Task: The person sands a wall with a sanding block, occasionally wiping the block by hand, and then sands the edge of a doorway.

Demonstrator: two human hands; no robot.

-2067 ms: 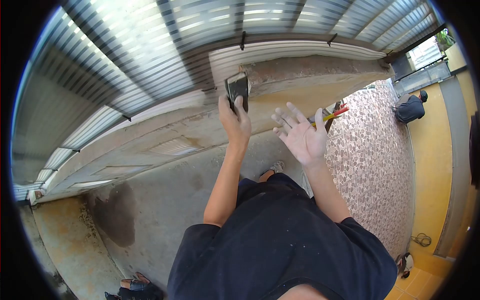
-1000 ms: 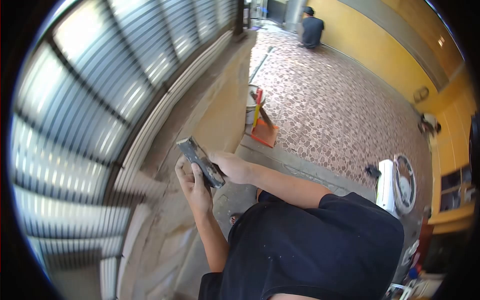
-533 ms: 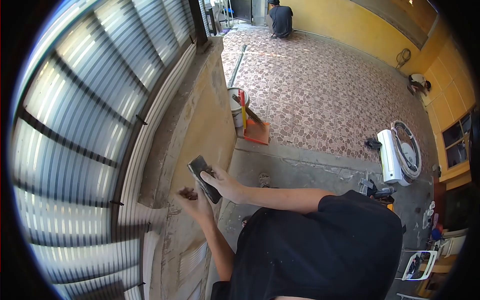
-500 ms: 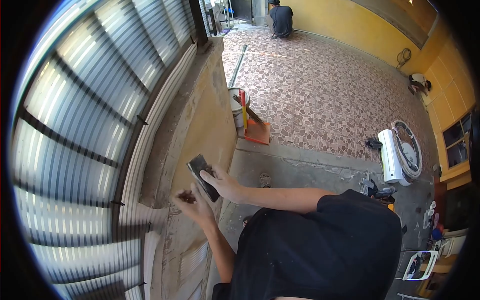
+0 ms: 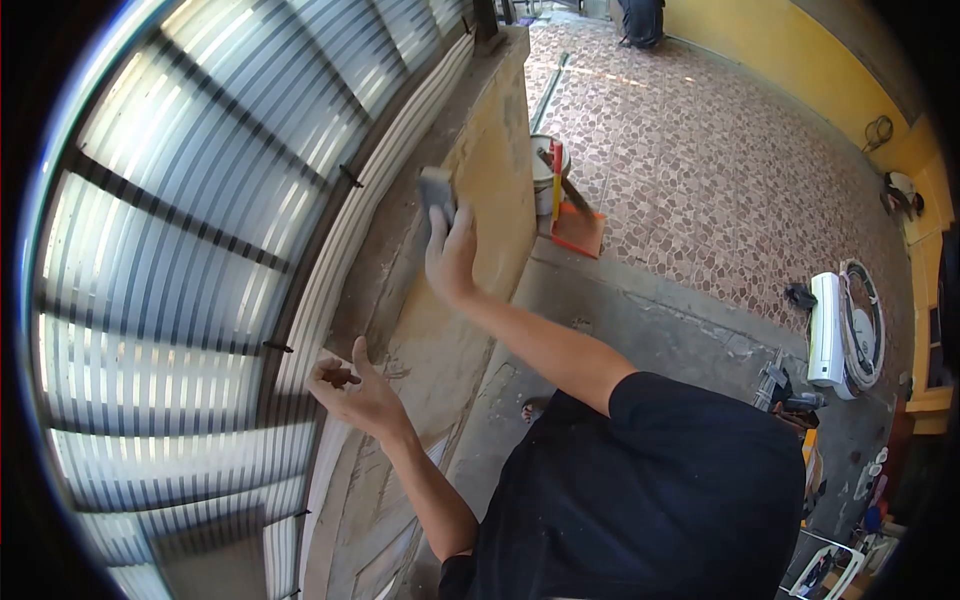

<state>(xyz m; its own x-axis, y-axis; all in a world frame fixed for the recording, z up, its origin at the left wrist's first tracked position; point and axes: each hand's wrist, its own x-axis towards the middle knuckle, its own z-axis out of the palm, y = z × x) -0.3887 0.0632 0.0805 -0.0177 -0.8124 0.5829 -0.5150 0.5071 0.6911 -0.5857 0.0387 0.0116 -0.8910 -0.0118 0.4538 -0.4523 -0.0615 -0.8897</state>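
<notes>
Bucket (image 5: 541,166), dustpan (image 5: 577,230), AC unit (image 5: 828,330).

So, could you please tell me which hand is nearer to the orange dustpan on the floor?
Right. The right hand presses a sanding block on the door, left of the dustpan; the left hand hangs lower, farther away.

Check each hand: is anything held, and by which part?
The right hand grips a dark sanding block by its lower end, pressing it on the wooden door. The left hand is open, holding nothing.

No legible text or labels anywhere
</notes>
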